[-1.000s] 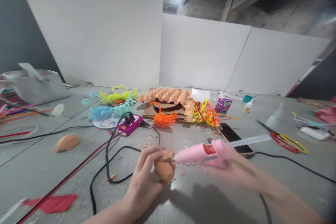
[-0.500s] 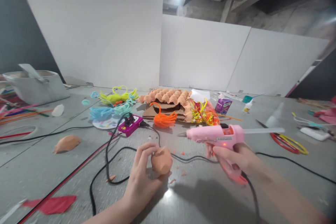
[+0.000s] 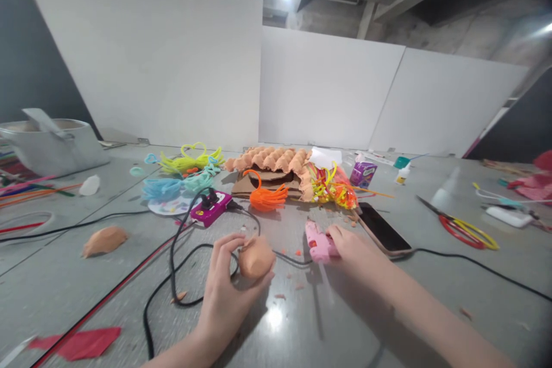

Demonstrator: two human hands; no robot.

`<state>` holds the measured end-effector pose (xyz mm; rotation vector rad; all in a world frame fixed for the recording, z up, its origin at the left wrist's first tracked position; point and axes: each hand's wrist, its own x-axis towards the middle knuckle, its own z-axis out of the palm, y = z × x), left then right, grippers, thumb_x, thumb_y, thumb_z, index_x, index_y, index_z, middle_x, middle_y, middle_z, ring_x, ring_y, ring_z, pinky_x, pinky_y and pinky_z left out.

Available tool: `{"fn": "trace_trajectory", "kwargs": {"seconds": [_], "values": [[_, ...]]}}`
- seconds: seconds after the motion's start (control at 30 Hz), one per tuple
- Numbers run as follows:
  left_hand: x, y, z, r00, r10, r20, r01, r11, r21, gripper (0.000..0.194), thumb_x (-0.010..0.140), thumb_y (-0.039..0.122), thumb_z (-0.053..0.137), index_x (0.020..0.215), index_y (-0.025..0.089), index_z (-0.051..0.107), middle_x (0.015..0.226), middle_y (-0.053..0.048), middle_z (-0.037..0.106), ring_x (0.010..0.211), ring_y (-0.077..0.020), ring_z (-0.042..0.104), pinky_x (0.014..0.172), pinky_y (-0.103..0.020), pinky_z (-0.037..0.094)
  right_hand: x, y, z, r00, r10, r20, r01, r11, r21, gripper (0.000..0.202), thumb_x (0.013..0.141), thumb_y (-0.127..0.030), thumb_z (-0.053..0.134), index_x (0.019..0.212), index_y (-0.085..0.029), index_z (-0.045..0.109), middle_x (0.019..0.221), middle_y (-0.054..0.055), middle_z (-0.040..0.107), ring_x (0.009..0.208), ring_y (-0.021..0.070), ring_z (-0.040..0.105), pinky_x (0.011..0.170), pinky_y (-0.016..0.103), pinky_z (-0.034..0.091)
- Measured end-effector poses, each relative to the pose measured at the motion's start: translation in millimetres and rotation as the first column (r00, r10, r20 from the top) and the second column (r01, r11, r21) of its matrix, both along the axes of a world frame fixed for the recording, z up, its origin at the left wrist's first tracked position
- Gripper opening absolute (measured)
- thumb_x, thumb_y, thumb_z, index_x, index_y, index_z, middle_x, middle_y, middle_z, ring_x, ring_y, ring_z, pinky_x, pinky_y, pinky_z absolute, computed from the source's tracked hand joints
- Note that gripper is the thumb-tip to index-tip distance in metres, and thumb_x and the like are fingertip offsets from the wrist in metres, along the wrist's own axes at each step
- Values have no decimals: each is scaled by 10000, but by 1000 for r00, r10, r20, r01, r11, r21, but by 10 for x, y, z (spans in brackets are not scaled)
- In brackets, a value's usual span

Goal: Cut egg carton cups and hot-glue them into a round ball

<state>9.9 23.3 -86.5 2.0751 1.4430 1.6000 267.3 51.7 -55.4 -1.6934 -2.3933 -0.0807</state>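
Note:
My left hand (image 3: 233,287) grips an orange-brown egg-carton cup (image 3: 256,257), thumb beneath it and fingers behind its left side. To the right, my right hand (image 3: 349,250) is wrapped round a pink hot glue gun (image 3: 319,242), whose clear glue stick (image 3: 325,282) points back toward me, blurred. The gun's trigger is hidden by the hand. Small torn carton scraps (image 3: 299,286) lie between the two hands. Another carton piece (image 3: 104,240) rests on the table at the left.
A purple power strip (image 3: 211,209) with black cables stands behind my left hand. Farther back are an orange pipe-cleaner bundle (image 3: 268,198) and an egg carton (image 3: 269,158). A phone (image 3: 383,229) and scissors (image 3: 468,231) lie right; a grey watering can (image 3: 56,146) stands left.
My right hand has moved left and turned the glue gun, so its glue stick now points toward me instead of right. The phone has come into view. My left hand keeps the cup.

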Motion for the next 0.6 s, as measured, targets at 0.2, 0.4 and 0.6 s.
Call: {"fn": "trace_trajectory", "kwargs": {"seconds": [0.2, 0.4, 0.6], "values": [[3, 5, -6, 1000, -19, 1, 19, 1000, -15, 420, 713, 246, 703, 1052, 247, 456, 1091, -58, 493, 1028, -261, 526, 881, -478, 455, -9, -29, -125, 1000, 7, 23, -7, 1000, -19, 186, 722, -142, 521, 907, -155, 513, 842, 63, 589, 627, 167, 564, 521, 255, 328], [11, -23, -4, 987, -153, 44, 154, 988, -25, 450, 698, 278, 734, 1060, 259, 468, 1116, -68, 464, 1064, -277, 499, 891, -504, 440, -28, -24, 0, 997, 77, 4, -77, 996, 48, 156, 768, -198, 532, 910, -133, 535, 958, 125, 552, 916, 276, 526, 783, 402, 419], [8, -53, -52, 930, -355, 95, 356, 934, 4, 518, 734, 398, 716, 1160, 272, 448, 1201, -100, 410, 1137, -306, 447, 932, -547, 422, -321, -347, 272, 928, 250, -275, -235, 968, 87, 348, 838, -411, 552, 1076, -177, 456, 1097, 98, 508, 1035, 228, 496, 872, 359, 437]]}}
